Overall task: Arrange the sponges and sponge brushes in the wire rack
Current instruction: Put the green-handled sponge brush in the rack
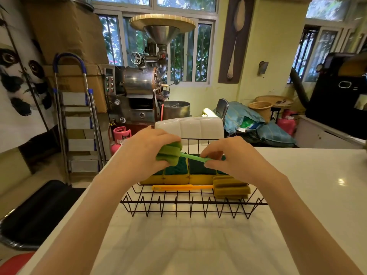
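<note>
A black wire rack (190,204) stands on the white counter in front of me. Inside it lie several yellow sponges with dark green scouring tops (200,171), side by side in a row. In front of them lies a sponge brush with a yellow handle (178,187), its olive foam head at the right. I hold a green sponge brush (190,156) level above the rack. My left hand (147,153) grips its foam head, and my right hand (236,157) pinches its handle end.
The white counter (297,185) stretches to the right and toward me. A white plastic lid or container (190,129) stands just behind the rack. A stepladder (79,124), a pink gas cylinder (121,135) and a metal roasting machine (143,82) stand beyond the counter's left edge.
</note>
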`<act>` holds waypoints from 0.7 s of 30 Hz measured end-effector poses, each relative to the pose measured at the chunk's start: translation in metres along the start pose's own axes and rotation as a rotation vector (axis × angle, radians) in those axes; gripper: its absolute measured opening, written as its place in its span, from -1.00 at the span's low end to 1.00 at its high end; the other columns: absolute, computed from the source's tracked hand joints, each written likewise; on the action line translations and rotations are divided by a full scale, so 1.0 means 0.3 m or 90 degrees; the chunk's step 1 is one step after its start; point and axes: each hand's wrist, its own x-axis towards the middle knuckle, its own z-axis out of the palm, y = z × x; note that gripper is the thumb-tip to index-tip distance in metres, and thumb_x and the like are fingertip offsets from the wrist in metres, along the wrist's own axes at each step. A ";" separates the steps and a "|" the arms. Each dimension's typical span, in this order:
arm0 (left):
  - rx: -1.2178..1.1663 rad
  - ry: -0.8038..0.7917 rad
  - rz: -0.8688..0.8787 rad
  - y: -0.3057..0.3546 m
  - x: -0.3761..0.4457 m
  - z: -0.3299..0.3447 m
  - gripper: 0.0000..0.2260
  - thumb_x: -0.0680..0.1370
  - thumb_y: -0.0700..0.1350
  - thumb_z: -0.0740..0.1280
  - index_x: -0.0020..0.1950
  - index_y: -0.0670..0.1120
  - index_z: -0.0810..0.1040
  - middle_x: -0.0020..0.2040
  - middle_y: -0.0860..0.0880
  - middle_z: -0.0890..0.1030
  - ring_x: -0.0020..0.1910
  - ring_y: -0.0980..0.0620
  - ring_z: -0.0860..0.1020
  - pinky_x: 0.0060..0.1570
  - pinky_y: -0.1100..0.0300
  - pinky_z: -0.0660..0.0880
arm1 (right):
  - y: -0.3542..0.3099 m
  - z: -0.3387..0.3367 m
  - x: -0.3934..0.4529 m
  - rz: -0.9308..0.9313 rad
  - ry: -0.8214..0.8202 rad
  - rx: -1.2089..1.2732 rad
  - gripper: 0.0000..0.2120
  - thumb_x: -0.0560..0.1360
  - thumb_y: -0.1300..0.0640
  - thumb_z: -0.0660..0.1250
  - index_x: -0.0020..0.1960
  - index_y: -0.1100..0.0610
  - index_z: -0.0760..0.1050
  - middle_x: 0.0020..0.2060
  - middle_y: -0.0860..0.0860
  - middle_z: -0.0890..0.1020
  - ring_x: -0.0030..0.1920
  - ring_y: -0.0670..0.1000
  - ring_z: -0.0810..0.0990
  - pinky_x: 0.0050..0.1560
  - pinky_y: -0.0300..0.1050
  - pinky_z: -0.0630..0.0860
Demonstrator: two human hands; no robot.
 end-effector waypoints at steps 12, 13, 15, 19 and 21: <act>-0.121 -0.395 -0.124 -0.081 -0.011 0.071 -0.56 0.32 -0.04 0.47 0.12 0.14 0.40 0.00 0.11 0.46 -0.01 0.08 0.43 -0.15 0.29 0.40 | 0.009 0.046 -0.007 0.062 -0.260 -0.014 -0.79 0.37 0.22 0.39 -0.21 -0.07 0.45 -0.26 -0.13 0.56 -0.20 -0.11 0.55 -0.22 -0.27 0.47; -0.108 -0.432 -0.132 -0.090 -0.013 0.078 -0.56 0.32 -0.03 0.47 0.11 0.14 0.39 0.01 0.11 0.46 -0.01 0.08 0.43 -0.16 0.29 0.40 | 0.000 0.064 -0.006 0.057 -0.273 -0.023 -0.82 0.37 0.23 0.39 -0.22 -0.04 0.47 -0.25 -0.11 0.55 -0.18 -0.06 0.55 -0.20 -0.24 0.48; -0.091 -0.475 -0.147 -0.102 -0.017 0.091 -0.57 0.32 -0.03 0.47 0.10 0.16 0.38 0.01 0.10 0.45 -0.01 0.07 0.42 -0.14 0.26 0.41 | -0.016 0.098 -0.004 0.052 -0.297 -0.037 -0.87 0.40 0.27 0.36 -0.19 0.04 0.54 -0.19 -0.06 0.56 -0.11 -0.01 0.56 -0.08 -0.15 0.52; -0.075 -0.514 -0.161 -0.104 -0.021 0.116 -0.59 0.35 -0.09 0.45 0.13 0.10 0.40 0.01 0.05 0.45 -0.05 0.05 0.44 -0.12 0.25 0.42 | -0.033 0.140 0.004 0.067 -0.339 -0.061 -0.83 0.46 0.32 0.28 -0.05 0.16 0.60 0.00 0.09 0.60 0.00 0.07 0.55 0.07 -0.08 0.49; -0.062 -0.533 -0.160 -0.097 -0.020 0.128 -0.59 0.36 -0.10 0.43 0.16 0.07 0.41 0.01 0.02 0.46 -0.05 0.03 0.44 -0.08 0.20 0.44 | -0.031 0.146 0.004 0.079 -0.365 -0.058 -0.81 0.48 0.31 0.25 0.02 0.19 0.59 0.05 0.12 0.60 0.04 0.10 0.54 0.11 -0.08 0.47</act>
